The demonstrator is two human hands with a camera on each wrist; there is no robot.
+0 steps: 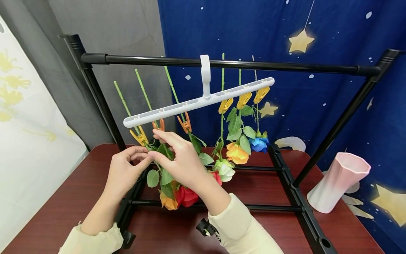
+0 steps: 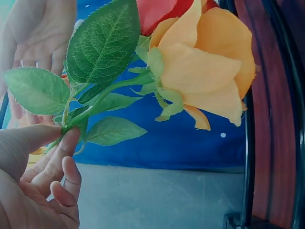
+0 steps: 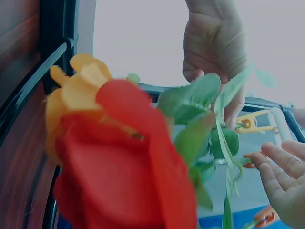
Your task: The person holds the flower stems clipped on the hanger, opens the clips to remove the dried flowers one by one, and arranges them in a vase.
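A black rack (image 1: 222, 64) stands on a dark red table (image 1: 79, 197), with a pink vase (image 1: 337, 181) at the far right. From its top bar hangs a white hanger (image 1: 200, 102) whose clips grip flowers upside down. At the hanger's left end, the left hand (image 1: 123, 173) pinches the green stem (image 2: 109, 95) of an orange rose (image 2: 205, 71) between thumb and fingers. The right hand (image 1: 180, 158), just beside it, reaches up with fingers extended to an orange clip (image 1: 158, 125), touching it. A red rose (image 1: 187, 195) hangs beside the orange one
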